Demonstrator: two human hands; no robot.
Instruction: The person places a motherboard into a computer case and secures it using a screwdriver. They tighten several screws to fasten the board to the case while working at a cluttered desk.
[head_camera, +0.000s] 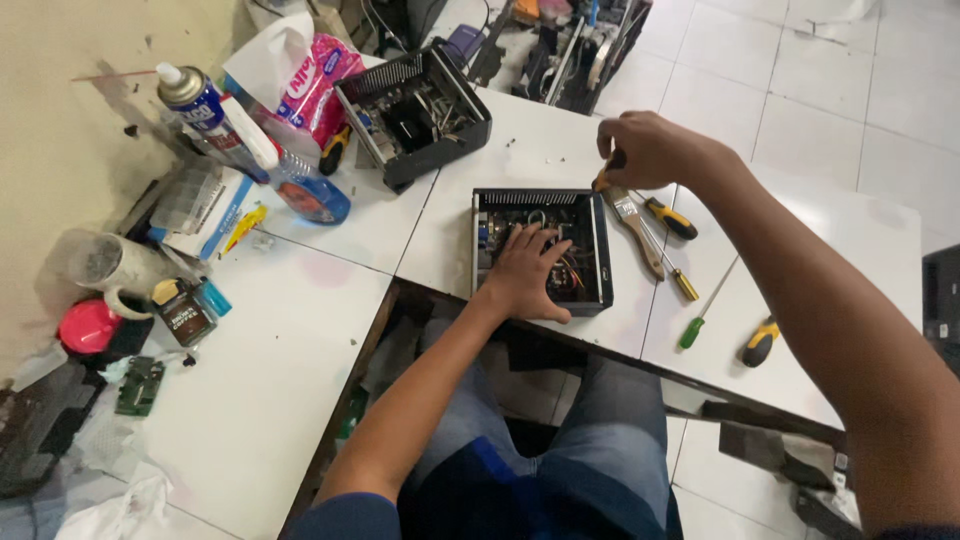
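White tables (300, 330): two tops meet at a corner, gap between them where the person sits; work is on the right-hand top.
Black open case (541, 249): lidless metal box near the front edge of the table, straight ahead of the person, long axis running away from them. Inside: circuit board, dark parts, orange wires at the right side; finer detail not readable.
Second open case (415, 110): farther back and left, well apart from both hands, turned at an angle; holds boards and loose wiring.
Left hand (527, 275): spread flat, fingers wide, pressing down into the near case, over the board. Holds nothing that I can see.
Right hand (648, 148): closed around the top of a wooden-handled paintbrush (635, 222), just beyond the far right corner of the near case. Brush runs from the hand toward the person, bristles hidden at the fist.
Nearer hand: left is already in the case; right is beside it, at its far right corner.
Screwdrivers: yellow-black one (671, 218) just right of the brush, green-handled one (692, 332) and a stubby yellow one (760, 343) nearer the front edge, all lying loose.
Left clutter: spray can (205, 110), blue bottle (312, 195), tissue pack (305, 70), well apart from the hands.
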